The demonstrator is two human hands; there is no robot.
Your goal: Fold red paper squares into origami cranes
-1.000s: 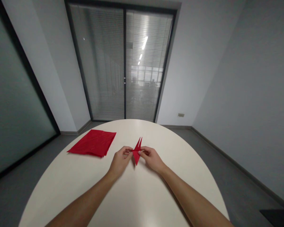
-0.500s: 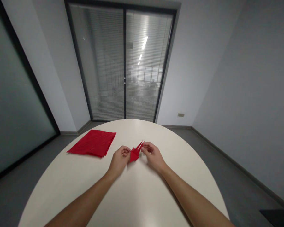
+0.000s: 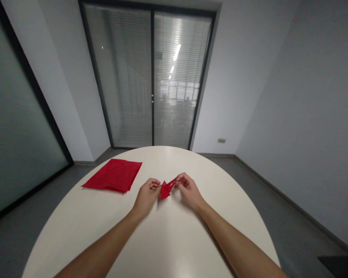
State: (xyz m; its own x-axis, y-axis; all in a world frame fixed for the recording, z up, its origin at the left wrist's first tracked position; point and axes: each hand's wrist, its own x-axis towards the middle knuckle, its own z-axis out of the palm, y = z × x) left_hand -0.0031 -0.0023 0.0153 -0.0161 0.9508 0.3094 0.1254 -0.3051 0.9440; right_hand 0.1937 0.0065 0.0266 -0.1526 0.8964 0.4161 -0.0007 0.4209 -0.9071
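Observation:
A small folded red paper figure (image 3: 165, 190), with pointed flaps and narrow strips, is held between my two hands above the table. My left hand (image 3: 147, 195) pinches its left edge between thumb and fingers. At the upper right, the narrow strips run into the closed fingertips of my right hand (image 3: 187, 189), which partly hide their ends. Several flat sheets of red paper (image 3: 114, 175) lie in a pile to the left of my left hand, apart from it.
The round white table (image 3: 174, 239) fills the lower middle. Beyond its far edge stands a dark-framed glass partition with blinds (image 3: 133, 77). A wall socket (image 3: 221, 141) sits low on the back wall, and a dark object (image 3: 338, 266) shows at the lower right.
The strips now tilt lower toward the right and their tips are inside my right fingers; before, they stuck up beside them. The figure has turned slightly. The paper pile has not moved.

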